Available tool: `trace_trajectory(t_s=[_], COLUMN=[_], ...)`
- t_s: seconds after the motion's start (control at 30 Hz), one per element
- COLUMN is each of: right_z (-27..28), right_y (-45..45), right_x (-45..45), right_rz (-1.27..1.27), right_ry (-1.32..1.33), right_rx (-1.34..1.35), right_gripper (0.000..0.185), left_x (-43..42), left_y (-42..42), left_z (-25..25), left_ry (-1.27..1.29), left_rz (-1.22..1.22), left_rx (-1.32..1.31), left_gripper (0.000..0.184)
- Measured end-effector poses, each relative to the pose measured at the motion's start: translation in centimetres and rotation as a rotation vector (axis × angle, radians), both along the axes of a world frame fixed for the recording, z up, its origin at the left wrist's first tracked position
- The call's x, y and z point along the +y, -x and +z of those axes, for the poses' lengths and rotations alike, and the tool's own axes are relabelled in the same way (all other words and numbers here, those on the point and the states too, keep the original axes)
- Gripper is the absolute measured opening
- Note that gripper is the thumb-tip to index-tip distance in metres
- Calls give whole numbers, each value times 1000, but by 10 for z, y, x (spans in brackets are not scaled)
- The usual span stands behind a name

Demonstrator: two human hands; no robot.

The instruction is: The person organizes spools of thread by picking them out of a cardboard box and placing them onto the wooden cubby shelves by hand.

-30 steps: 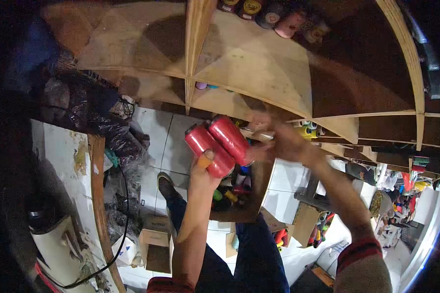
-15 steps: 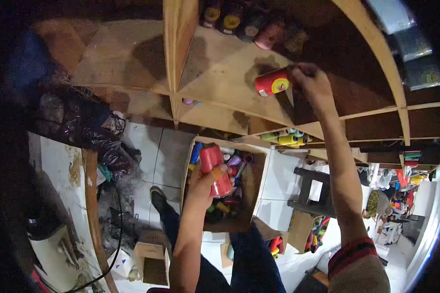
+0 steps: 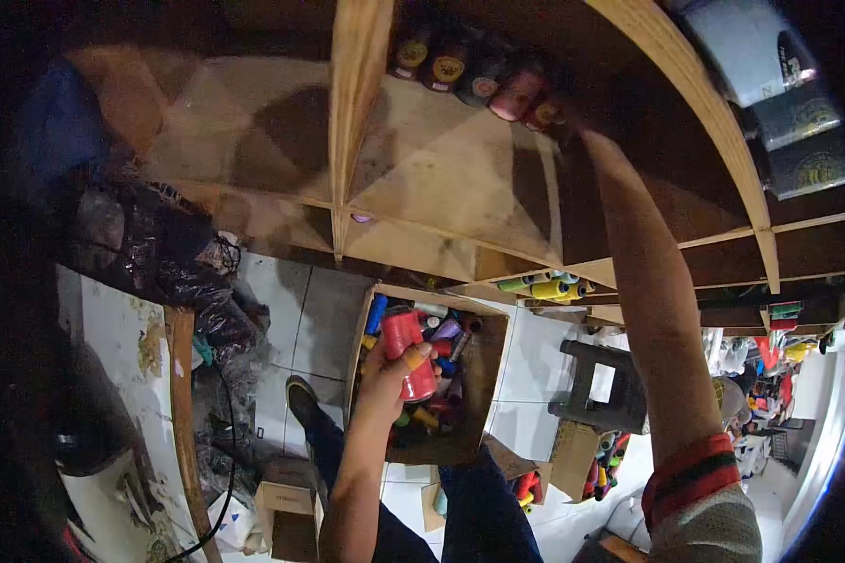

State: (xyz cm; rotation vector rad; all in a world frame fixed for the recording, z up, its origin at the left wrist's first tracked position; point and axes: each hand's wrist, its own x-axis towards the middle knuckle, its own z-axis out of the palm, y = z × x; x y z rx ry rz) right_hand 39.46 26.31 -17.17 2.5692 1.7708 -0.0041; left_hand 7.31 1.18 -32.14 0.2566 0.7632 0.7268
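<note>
My left hand (image 3: 391, 377) is wrapped around a red thread spool (image 3: 407, 328), held tilted above an open cardboard box (image 3: 483, 427). Mixed-colour spools fill that box. Deep inside the wooden shelf, my right hand (image 3: 576, 125) is at the end of another red thread spool (image 3: 542, 114) with a yellowish label. Its fingers are dim and partly hidden, but they appear closed on the spool's end. Beside this spool, along the back, stands a row of dark and reddish spools (image 3: 448, 68).
A wooden divider (image 3: 347, 122) splits the shelf. Yellow and green spools (image 3: 559, 287) lie in a lower compartment. On the tiled floor are a dark stool (image 3: 582, 380), a box of spools (image 3: 577, 460) and a small open carton (image 3: 286, 502). Black plastic bags (image 3: 197, 281) sit at left.
My right hand has carried its red spool farther back into the shelf, up against the row. My left hand still holds its spool over the box, slightly lower in view.
</note>
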Motion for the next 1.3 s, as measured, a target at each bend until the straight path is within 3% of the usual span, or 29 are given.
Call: trace_trajectory(t_s=[0.13,0.23,0.27,0.37,0.43,0.5,0.53,0.6,0.63,0.73,0.83,0.93,1.0,1.1,1.2,1.3], right_z=[-4,-12,-12,-23,-24,-24,-14,-14,-21,-20,-13,-6,13,55,78,65], right_y=[-4,-6,-5,-1,29,81,105,137,143,144,124,103,88,48,46,36], right_x=[5,2,-1,-30,-66,-116,-134,-165,-175,-178,-175,-172,-165,-136,-103,-69], right_rz=[3,9,16,16,125,277,243,322,442,539,519,582,491,362,98,92], right_ry=[8,8,-1,-32,-86,-57,182,389,352,371,384,283,277,157,169,133], right_rx=[-22,-24,-18,27,179,429,658,768,652,796,1041,907,792,232,166,40], right_gripper=[40,40,40,39,39,53,52,49,45,40,40,44,45,45,41,40], left_x=[2,6,6,10,13,19,20,24,22,21,21,25,25,22,15,11], left_y=[3,6,5,3,1,-3,-4,-12,-17,-23,-21,-19,-26,-27,-28,-31], left_z=[-13,-15,-14,-18,-15,-2,10,20,20,32,25,22,13,13,11,10], left_ry=[-95,50,123,25,-95,-239,-312,-438,-540,-765,-892,-643,-748,-785,-759,-718], left_rz=[28,97,136,106,72,36,21,48,61,30,-25,-135,-89,-92,-73,-91], left_rx=[74,-168,-195,-332,-201,-72,-5,44,180,597,664,460,511,503,483,454], left_gripper=[45,40,45,51,55,60,62,70,70,71,75,85,92,101,100,99])
